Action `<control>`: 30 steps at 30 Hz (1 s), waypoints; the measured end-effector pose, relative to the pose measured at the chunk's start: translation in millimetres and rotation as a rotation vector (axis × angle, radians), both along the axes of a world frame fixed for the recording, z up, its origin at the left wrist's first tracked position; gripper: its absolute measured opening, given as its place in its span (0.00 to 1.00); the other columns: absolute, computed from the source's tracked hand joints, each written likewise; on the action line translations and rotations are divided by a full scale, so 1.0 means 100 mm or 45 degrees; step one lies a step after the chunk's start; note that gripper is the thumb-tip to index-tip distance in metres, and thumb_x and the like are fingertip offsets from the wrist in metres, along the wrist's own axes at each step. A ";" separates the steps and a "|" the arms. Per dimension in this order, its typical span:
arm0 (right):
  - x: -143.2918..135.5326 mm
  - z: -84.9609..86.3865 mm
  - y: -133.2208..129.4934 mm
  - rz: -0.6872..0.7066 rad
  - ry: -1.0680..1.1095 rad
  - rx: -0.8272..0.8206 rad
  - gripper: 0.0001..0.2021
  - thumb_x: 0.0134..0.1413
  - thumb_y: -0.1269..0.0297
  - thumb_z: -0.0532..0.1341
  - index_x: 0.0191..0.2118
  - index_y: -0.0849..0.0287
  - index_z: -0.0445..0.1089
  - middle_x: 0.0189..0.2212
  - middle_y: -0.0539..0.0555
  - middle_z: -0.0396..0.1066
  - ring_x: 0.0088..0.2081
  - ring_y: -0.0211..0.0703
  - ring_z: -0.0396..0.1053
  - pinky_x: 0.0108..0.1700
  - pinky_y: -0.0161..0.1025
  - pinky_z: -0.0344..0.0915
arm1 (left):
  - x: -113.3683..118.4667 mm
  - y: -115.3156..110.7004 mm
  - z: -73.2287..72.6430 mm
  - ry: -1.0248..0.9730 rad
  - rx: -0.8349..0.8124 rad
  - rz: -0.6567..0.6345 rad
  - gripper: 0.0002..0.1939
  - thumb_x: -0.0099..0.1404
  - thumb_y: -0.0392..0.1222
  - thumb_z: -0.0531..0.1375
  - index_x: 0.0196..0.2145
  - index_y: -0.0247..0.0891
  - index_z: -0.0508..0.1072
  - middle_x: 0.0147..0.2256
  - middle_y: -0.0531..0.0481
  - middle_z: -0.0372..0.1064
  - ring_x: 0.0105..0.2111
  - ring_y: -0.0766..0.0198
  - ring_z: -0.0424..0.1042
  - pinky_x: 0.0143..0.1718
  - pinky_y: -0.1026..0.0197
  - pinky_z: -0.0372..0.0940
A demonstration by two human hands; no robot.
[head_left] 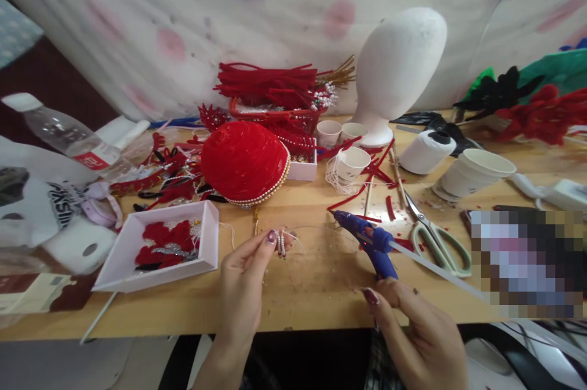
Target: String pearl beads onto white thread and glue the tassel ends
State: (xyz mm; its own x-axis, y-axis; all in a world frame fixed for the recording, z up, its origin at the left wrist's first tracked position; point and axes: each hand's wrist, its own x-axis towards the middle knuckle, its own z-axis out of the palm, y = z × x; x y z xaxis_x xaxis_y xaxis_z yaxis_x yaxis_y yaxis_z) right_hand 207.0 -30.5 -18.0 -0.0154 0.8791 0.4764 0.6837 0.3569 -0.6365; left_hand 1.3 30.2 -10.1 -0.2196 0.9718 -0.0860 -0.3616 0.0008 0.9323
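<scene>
Between thumb and fingers, my left hand (pixel 245 274) pinches a small beaded piece (pixel 281 244) with short strands of white beads that end in dark tips. A thin thread runs from it to the right. My right hand (pixel 415 323) is at the lower end of the blue glue gun (pixel 367 237), fingers curled at its handle, with the thumb apart. The glue gun points up and left, a clear glue stick (pixel 438 268) coming out of its back. Behind my left hand sits a red rounded cap (pixel 243 161) edged with pearly beads.
A white box (pixel 206 243) of red pieces stands left; scissors (pixel 435 243) and a phone-like item (pixel 527 261) lie right. Behind are paper cups (pixel 355 161), a thread spool (pixel 424 151), a foam head (pixel 403 66), a red basket (pixel 275 114) and a plastic bottle (pixel 68 133).
</scene>
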 end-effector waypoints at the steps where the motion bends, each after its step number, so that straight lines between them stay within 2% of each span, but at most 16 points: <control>1: 0.05 -0.03 0.00 -0.112 -0.016 0.001 0.17 0.66 0.64 0.59 0.25 0.55 0.57 0.20 0.45 0.58 0.20 0.33 0.58 0.25 0.32 0.57 | 0.00 0.00 -0.02 -0.027 -0.014 0.008 0.10 0.58 0.50 0.71 0.32 0.41 0.85 0.30 0.52 0.81 0.33 0.66 0.75 0.42 0.66 0.69; 4: 0.18 -0.10 0.06 -0.497 -0.088 0.020 0.20 0.60 0.52 0.64 0.26 0.54 0.56 0.21 0.45 0.58 0.21 0.36 0.58 0.26 0.36 0.56 | 0.01 0.02 -0.06 -0.080 -0.060 0.015 0.10 0.58 0.50 0.72 0.30 0.41 0.84 0.29 0.53 0.80 0.32 0.67 0.75 0.39 0.67 0.70; 6: 0.22 -0.11 0.19 -0.597 -0.126 -0.006 0.21 0.53 0.42 0.66 0.35 0.56 0.66 0.30 0.52 0.66 0.29 0.45 0.66 0.32 0.41 0.61 | 0.02 0.01 -0.08 -0.038 -0.083 -0.006 0.10 0.59 0.49 0.71 0.30 0.39 0.84 0.29 0.52 0.79 0.31 0.67 0.74 0.38 0.67 0.70; 8: 0.19 -0.09 0.37 -0.529 -0.132 -0.074 0.25 0.54 0.41 0.63 0.45 0.59 0.70 0.40 0.60 0.71 0.39 0.55 0.70 0.39 0.48 0.65 | 0.04 0.00 -0.09 0.094 -0.088 -0.032 0.12 0.61 0.50 0.69 0.33 0.38 0.83 0.29 0.51 0.78 0.31 0.65 0.75 0.37 0.66 0.71; 10: 0.12 -0.07 0.52 -0.429 -0.107 -0.158 0.22 0.58 0.43 0.61 0.44 0.59 0.73 0.42 0.61 0.73 0.44 0.59 0.70 0.46 0.53 0.65 | 0.05 -0.03 -0.09 0.288 -0.060 -0.025 0.13 0.65 0.50 0.65 0.35 0.38 0.82 0.29 0.50 0.78 0.30 0.64 0.75 0.36 0.65 0.71; 12: 0.07 -0.06 0.61 -0.374 -0.062 -0.236 0.19 0.60 0.46 0.60 0.41 0.58 0.75 0.39 0.60 0.75 0.44 0.60 0.71 0.48 0.56 0.65 | 0.06 -0.05 -0.09 0.496 -0.019 -0.007 0.13 0.68 0.50 0.62 0.37 0.38 0.81 0.30 0.49 0.78 0.31 0.63 0.76 0.35 0.64 0.71; 14: 0.06 -0.04 0.61 -0.391 0.002 -0.283 0.18 0.59 0.48 0.61 0.40 0.58 0.76 0.37 0.59 0.77 0.41 0.58 0.73 0.46 0.54 0.67 | 0.05 -0.07 -0.09 0.679 -0.002 -0.027 0.13 0.71 0.48 0.58 0.38 0.40 0.79 0.30 0.50 0.78 0.31 0.63 0.75 0.35 0.64 0.70; 18: 0.12 0.05 0.40 -0.444 0.334 -0.318 0.19 0.56 0.45 0.64 0.38 0.58 0.77 0.33 0.58 0.79 0.35 0.55 0.76 0.32 0.43 0.70 | 0.02 -0.07 -0.09 0.935 0.004 -0.259 0.14 0.74 0.46 0.51 0.33 0.41 0.71 0.25 0.54 0.72 0.23 0.65 0.70 0.28 0.64 0.64; 21: 0.22 0.16 0.24 -0.256 0.435 -0.280 0.18 0.57 0.44 0.64 0.36 0.56 0.76 0.29 0.54 0.77 0.31 0.49 0.76 0.28 0.38 0.68 | 0.00 -0.06 -0.08 1.080 0.049 -0.356 0.16 0.76 0.45 0.48 0.29 0.42 0.64 0.21 0.57 0.65 0.21 0.66 0.67 0.26 0.64 0.60; 24: 0.29 0.25 0.18 0.094 0.239 -0.213 0.16 0.58 0.45 0.65 0.35 0.54 0.75 0.28 0.53 0.76 0.31 0.48 0.75 0.32 0.40 0.69 | -0.01 -0.07 -0.09 1.184 0.126 -0.359 0.15 0.76 0.44 0.47 0.30 0.43 0.62 0.20 0.58 0.62 0.20 0.65 0.66 0.24 0.64 0.58; 26: 0.32 0.28 0.17 0.263 0.113 -0.208 0.15 0.59 0.46 0.64 0.37 0.54 0.74 0.29 0.53 0.75 0.31 0.49 0.74 0.32 0.41 0.69 | -0.01 -0.08 -0.11 1.243 0.218 -0.355 0.11 0.75 0.41 0.48 0.34 0.43 0.65 0.21 0.58 0.65 0.19 0.65 0.65 0.23 0.64 0.57; 28: 0.32 0.27 0.16 0.316 0.038 -0.208 0.15 0.61 0.46 0.62 0.38 0.53 0.72 0.28 0.52 0.73 0.30 0.49 0.73 0.30 0.42 0.67 | -0.01 -0.10 -0.13 1.300 0.328 -0.349 0.09 0.73 0.36 0.49 0.39 0.43 0.67 0.24 0.56 0.70 0.21 0.64 0.68 0.24 0.64 0.60; 30: 0.31 0.26 0.15 0.343 -0.023 -0.207 0.15 0.63 0.45 0.60 0.39 0.52 0.71 0.25 0.51 0.70 0.28 0.47 0.70 0.28 0.42 0.64 | -0.01 -0.10 -0.16 1.342 0.430 -0.342 0.11 0.71 0.31 0.49 0.42 0.43 0.68 0.29 0.54 0.75 0.27 0.63 0.73 0.29 0.64 0.65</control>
